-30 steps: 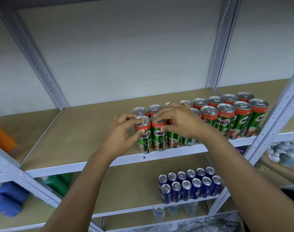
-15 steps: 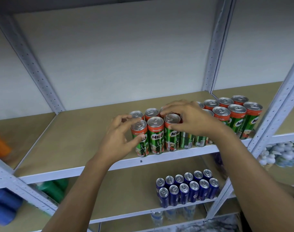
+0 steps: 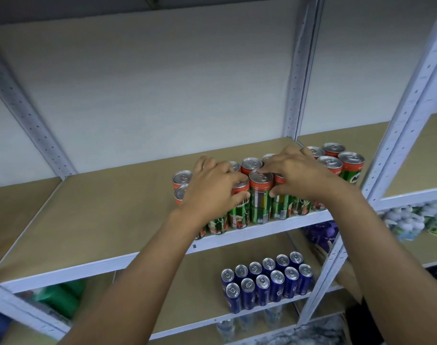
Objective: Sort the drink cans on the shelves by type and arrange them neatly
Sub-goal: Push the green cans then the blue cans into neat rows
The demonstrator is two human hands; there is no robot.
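On the shelf (image 3: pixel 88 220), both hands (image 3: pixel 212 192) (image 3: pixel 297 175) grip Milo cans (image 3: pixel 261 195), seemingly hiding several labels.

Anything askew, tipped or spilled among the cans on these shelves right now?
Nothing tipped or spilled. The Milo cans stand upright in two rows at the shelf's front edge, with both hands, left hand and right hand, curled round front-row cans. The blue cans below sit upright in two tidy rows. Items at the frame edges are too blurred to judge.
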